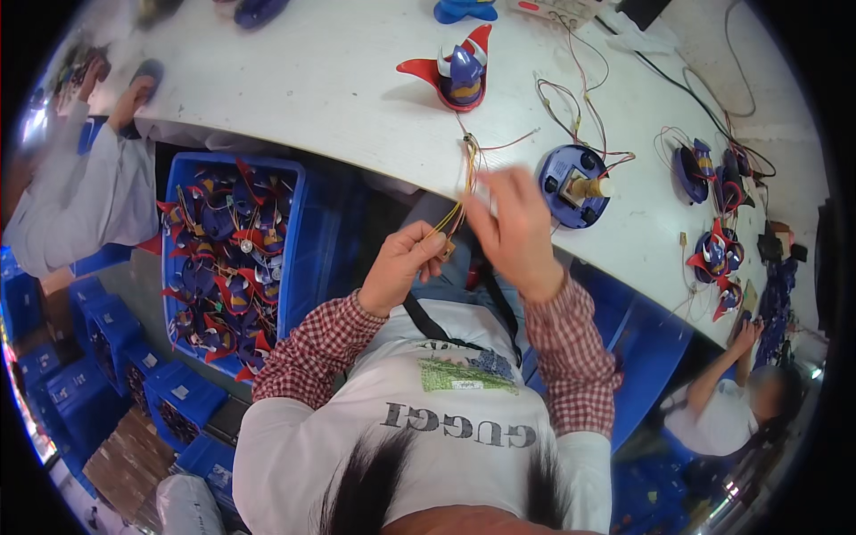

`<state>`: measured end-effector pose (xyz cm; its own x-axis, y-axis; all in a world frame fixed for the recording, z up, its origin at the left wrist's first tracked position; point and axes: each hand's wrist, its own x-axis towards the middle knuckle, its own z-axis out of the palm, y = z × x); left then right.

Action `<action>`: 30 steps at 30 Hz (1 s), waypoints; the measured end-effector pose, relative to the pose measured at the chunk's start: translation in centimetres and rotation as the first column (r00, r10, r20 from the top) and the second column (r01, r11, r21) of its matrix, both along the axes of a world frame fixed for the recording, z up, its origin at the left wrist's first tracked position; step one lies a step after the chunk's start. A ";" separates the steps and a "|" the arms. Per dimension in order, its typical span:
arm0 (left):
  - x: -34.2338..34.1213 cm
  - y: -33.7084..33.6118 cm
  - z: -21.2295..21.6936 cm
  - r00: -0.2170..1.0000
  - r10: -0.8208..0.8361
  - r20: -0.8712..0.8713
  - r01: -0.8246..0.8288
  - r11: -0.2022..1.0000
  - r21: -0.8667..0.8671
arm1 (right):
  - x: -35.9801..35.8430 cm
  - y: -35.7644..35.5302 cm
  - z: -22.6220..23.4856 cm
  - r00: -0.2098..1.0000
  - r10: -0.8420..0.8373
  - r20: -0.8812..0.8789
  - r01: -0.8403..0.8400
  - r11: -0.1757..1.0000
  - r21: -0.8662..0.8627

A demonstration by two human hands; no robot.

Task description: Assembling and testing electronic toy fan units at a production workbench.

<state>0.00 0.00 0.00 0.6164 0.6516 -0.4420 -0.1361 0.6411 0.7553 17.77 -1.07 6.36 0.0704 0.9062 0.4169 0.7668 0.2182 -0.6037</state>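
My left hand [403,265] is closed with thumb and fingers pinching yellow and dark wires [452,217]. A small brownish board [448,249] sits at its fingertips. The wires run up over the table edge to a red, purple and white toy figure [463,73] on the white table. My right hand [519,234] is beside the upper part of the wires; its fingers are blurred by motion, and whether they grip a wire does not show. Right of it stands a round purple base [575,186] with black feet and a yellowish post, wired at its top.
A blue crate [297,241] full of similar toy parts stands at my left. Several wired toys [713,250] lie on the table's right end. Loose cables [704,107] cross the far right. One co-worker [98,187] is at the left, another [727,401] at the right.
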 end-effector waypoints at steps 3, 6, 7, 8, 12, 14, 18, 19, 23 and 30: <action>0.3 -0.2 0.2 0.998 0.034 0.048 -0.034 0.999 -0.004 | -1.2 -3.9 -0.2 0.995 0.096 0.008 -0.094 0.983 -0.159; 0.6 -0.5 0.7 0.998 0.046 0.049 -0.047 0.999 0.003 | -1.8 -4.8 -1.1 0.996 0.085 0.014 -0.081 0.981 -0.177; 0.8 -0.6 0.8 0.998 0.051 0.038 -0.052 0.998 0.018 | -1.8 -4.9 -1.4 0.998 0.065 -0.010 -0.066 0.986 -0.150; 0.9 -0.7 1.0 0.998 0.056 0.027 -0.057 0.998 0.033 | -1.9 -5.0 -1.7 0.998 0.046 -0.036 -0.050 0.991 -0.124; 1.0 -0.8 1.3 0.999 0.045 -0.022 -0.043 0.993 0.106 | -1.7 -5.4 -2.8 0.981 0.033 -0.190 -0.056 0.992 -0.117; 1.0 -0.7 1.4 0.998 0.031 -0.056 -0.021 0.987 0.162 | -1.6 -5.6 -3.3 0.950 0.036 -0.311 -0.081 0.988 -0.133; 1.1 -0.9 1.4 0.997 0.021 -0.080 -0.004 0.979 0.205 | -1.6 -6.0 -4.0 0.925 -0.001 -0.379 -0.071 0.982 -0.176; 1.0 -0.9 1.4 0.996 0.019 -0.087 0.000 0.976 0.220 | -1.6 -6.1 -4.0 0.917 -0.011 -0.399 -0.070 0.979 -0.190; 0.4 -0.6 1.2 0.988 0.007 -0.155 0.019 0.986 0.167 | 0.2 -3.9 -1.6 0.962 -0.027 -0.272 -0.042 0.968 -0.247; 0.1 -0.6 0.6 0.992 0.021 -0.127 -0.002 0.990 0.143 | 2.1 4.4 -1.9 0.972 -0.075 0.223 0.066 0.997 0.050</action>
